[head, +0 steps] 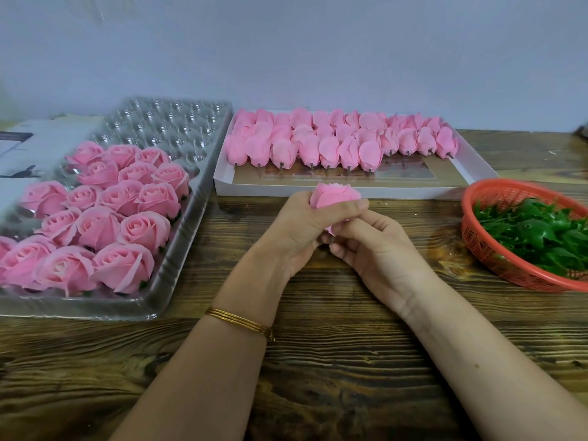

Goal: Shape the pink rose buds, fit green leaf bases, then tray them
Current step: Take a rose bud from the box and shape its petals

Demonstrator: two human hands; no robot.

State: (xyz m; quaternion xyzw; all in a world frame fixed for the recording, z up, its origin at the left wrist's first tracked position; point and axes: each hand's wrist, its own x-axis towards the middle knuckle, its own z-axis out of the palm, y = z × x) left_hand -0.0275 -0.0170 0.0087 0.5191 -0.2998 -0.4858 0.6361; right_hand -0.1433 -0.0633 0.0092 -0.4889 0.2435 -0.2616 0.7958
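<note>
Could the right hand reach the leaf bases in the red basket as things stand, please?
Probably: only bare table separates the right hand from the open basket, though it holds the rose bud.

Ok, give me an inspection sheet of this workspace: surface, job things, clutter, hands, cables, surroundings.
Surface: dark wood-grain table, a few pale specks.
Job's things: clear plastic cavity tray at left, near part filled with opened pink roses, far cavities empty; shallow white cardboard box holds rows of closed pink buds; red plastic mesh basket holds green leaf bases.
Clutter: white printed carton beneath the tray's far left.
Hands: left hand and right hand both grip one pink rose bud.
Cables: nothing seen.
Surroundings: plain pale wall.
</note>
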